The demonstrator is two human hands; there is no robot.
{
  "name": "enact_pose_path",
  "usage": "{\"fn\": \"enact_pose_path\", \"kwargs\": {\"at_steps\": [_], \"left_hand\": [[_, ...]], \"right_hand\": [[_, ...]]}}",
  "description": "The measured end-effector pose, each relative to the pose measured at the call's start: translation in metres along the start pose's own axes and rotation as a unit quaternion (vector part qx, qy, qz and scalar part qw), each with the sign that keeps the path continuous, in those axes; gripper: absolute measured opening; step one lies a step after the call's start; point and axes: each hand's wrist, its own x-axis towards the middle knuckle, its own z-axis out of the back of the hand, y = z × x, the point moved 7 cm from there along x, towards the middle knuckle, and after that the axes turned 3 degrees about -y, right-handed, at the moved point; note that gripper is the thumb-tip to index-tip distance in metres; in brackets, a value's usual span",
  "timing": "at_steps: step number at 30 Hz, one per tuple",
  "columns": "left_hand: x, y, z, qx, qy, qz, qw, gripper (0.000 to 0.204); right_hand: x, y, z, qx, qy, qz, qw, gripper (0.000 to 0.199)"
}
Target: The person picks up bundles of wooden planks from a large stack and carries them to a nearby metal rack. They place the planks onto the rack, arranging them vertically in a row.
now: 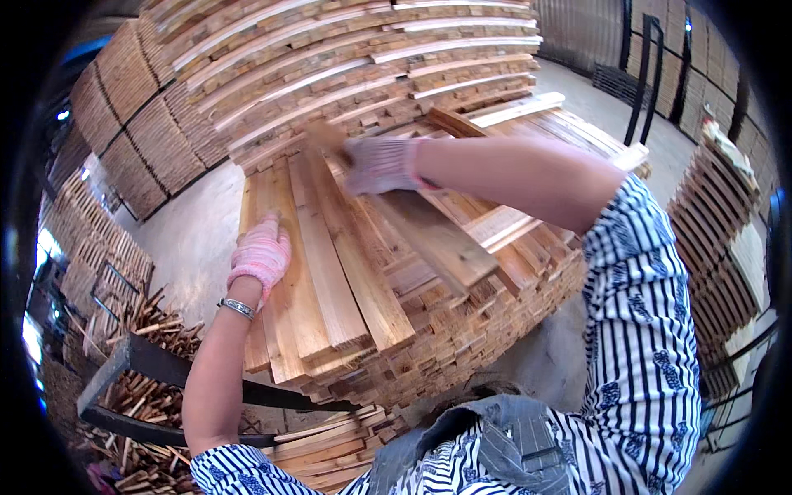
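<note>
While the left hand (261,254) is pressing flat on planks (318,272), the right hand (375,163) is gripping one. Taller stacks (346,66) are crowding behind, scraps (136,396) lying left.

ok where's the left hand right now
In the head view, the gloved left hand rests flat on the left edge of the top planks, lower left of the right hand.

Head fisheye looks down, probably close, at wood stack (355,280).

Soft, even daylight is filling the scene; shadows are staying faint. The right hand (381,163) is smearing with motion blur. Fisheye is bending the stacked planks (330,66) near the rim; black vignette is ringing the corners.
</note>
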Motion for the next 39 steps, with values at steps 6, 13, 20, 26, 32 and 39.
{"fn": "enact_pose_path", "kwargs": {"at_steps": [6, 13, 20, 26, 32, 39], "left_hand": [[0.011, -0.027, 0.000, -0.011, -0.035, -0.048, 0.998, 0.044], [0.008, 0.004, -0.002, -0.028, -0.066, -0.017, 0.997, 0.042], [0.008, -0.017, 0.001, -0.036, -0.054, -0.030, 0.997, 0.039], [0.007, -0.016, 0.001, -0.010, -0.013, -0.008, 1.000, 0.039], [0.007, -0.015, -0.004, -0.001, -0.022, -0.028, 0.999, 0.041], [0.008, -0.013, -0.011, -0.012, -0.033, -0.045, 0.998, 0.037]], "right_hand": [[-0.015, -0.016, -0.068, 0.340, -0.080, -0.306, 0.885, 0.054], [-0.097, -0.051, -0.026, 0.399, -0.075, -0.401, 0.821, 0.083], [-0.248, -0.125, -0.121, 0.270, 0.067, -0.544, 0.791, 0.074], [-0.221, -0.128, -0.095, 0.441, -0.008, -0.517, 0.734, 0.049], [-0.117, -0.060, -0.092, 0.470, -0.058, -0.456, 0.753, 0.055], [-0.053, -0.024, -0.096, 0.499, -0.102, -0.474, 0.718, 0.047]]}}
